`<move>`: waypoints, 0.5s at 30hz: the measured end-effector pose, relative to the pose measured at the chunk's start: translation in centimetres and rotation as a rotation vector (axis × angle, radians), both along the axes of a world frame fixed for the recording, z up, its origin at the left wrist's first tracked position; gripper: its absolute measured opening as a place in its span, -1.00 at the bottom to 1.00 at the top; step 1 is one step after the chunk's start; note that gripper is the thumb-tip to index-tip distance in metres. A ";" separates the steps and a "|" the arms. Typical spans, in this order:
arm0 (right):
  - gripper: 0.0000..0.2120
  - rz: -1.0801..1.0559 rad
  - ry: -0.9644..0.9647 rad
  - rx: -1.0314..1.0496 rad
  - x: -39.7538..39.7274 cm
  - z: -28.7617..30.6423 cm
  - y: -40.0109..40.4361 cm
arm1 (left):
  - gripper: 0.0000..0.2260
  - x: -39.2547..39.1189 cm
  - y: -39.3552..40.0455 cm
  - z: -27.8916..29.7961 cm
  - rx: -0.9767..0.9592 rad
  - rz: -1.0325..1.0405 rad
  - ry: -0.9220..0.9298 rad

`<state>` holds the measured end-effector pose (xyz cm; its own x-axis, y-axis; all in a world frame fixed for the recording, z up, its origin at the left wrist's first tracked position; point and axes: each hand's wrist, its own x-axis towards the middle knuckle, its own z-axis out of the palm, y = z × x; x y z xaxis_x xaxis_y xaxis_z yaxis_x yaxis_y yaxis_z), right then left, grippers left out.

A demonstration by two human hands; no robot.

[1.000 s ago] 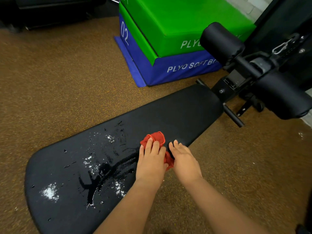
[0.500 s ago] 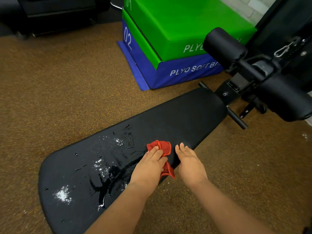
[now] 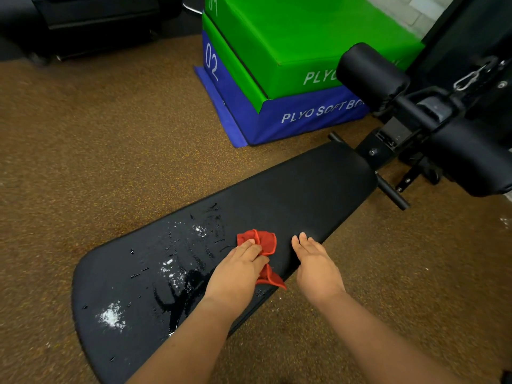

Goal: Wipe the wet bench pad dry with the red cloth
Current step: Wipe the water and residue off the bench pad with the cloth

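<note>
A long black bench pad (image 3: 299,189) runs from lower left to upper right. Water streaks and white glints (image 3: 177,270) cover its left half. The crumpled red cloth (image 3: 264,241) lies on the pad near its front edge. My left hand (image 3: 238,273) presses down on the cloth, fingers curled over it, and one corner of the cloth sticks out under the palm. My right hand (image 3: 314,260) rests flat on the pad's near edge, a short gap to the right of the cloth, fingers together and holding nothing.
Black foam rollers (image 3: 371,73) and the bench's metal frame (image 3: 388,139) stand at the pad's far right end. Stacked green and blue plyo boxes (image 3: 277,65) sit behind it. Brown speckled rubber floor (image 3: 97,134) surrounds the bench. Dark equipment (image 3: 97,20) fills the top left.
My right hand has let go of the cloth and shifted right, opening a gap. My left hand stays on the cloth, sliding slightly left toward the wet area.
</note>
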<state>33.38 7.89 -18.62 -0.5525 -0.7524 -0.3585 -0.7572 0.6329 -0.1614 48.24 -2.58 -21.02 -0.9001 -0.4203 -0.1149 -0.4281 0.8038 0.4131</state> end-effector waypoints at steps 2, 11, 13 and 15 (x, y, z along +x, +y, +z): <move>-0.37 -0.008 -0.006 0.002 0.1 0.1 -0.1 | -0.57 0.2 -0.2 0.0 0.005 -0.001 0.007; -0.37 -0.005 -0.008 0.014 0.3 0.5 -0.3 | -0.49 0.9 -1.7 -1.0 -0.029 0.023 -0.009; -0.37 -0.007 -0.003 0.013 0.4 0.7 -0.2 | -0.46 1.2 -2.3 -0.9 -0.046 0.023 0.005; -0.37 -0.007 0.003 0.014 0.5 0.7 -0.1 | -0.45 1.4 -2.8 -0.9 -0.067 0.025 0.007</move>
